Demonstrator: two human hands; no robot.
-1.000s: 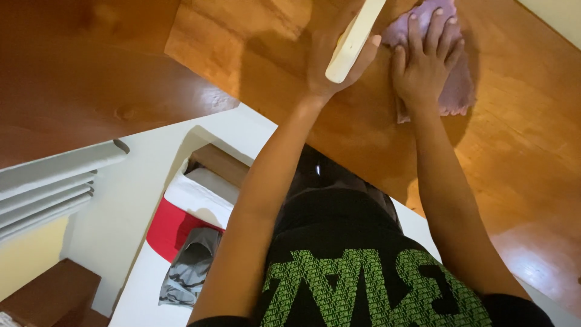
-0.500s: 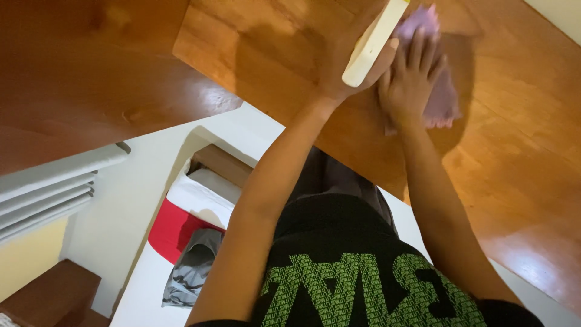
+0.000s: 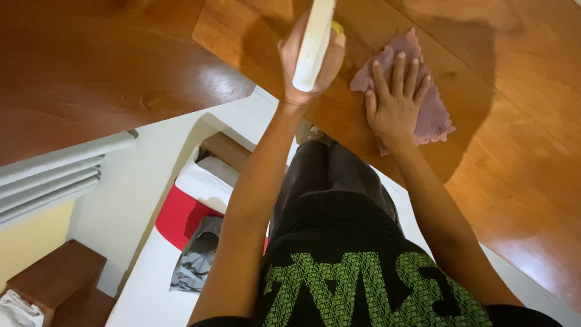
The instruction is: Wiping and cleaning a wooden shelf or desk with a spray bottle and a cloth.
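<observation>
Overhead, the polished brown wooden panel (image 3: 91, 79) fills the left of the view, and below it sit a white surface with a red patch (image 3: 178, 215) and a crumpled grey cloth (image 3: 196, 260). Further right, the left hand (image 3: 308, 69) has its fingers wrapped around a slim cream-white plastic bottle (image 3: 315, 42), held up close to the wood; whether it touches the surface I cannot tell. Right of that, the right hand (image 3: 396, 103) lies flat, fingers spread open, pressing a small mauve scallop-edged cleaning cloth (image 3: 423, 103) against the wood. With both arms raised, the bottle could slip from the grip and fall toward the things below. The cloth is only pinned by the palm, so easing the pressure might let it drop.
</observation>
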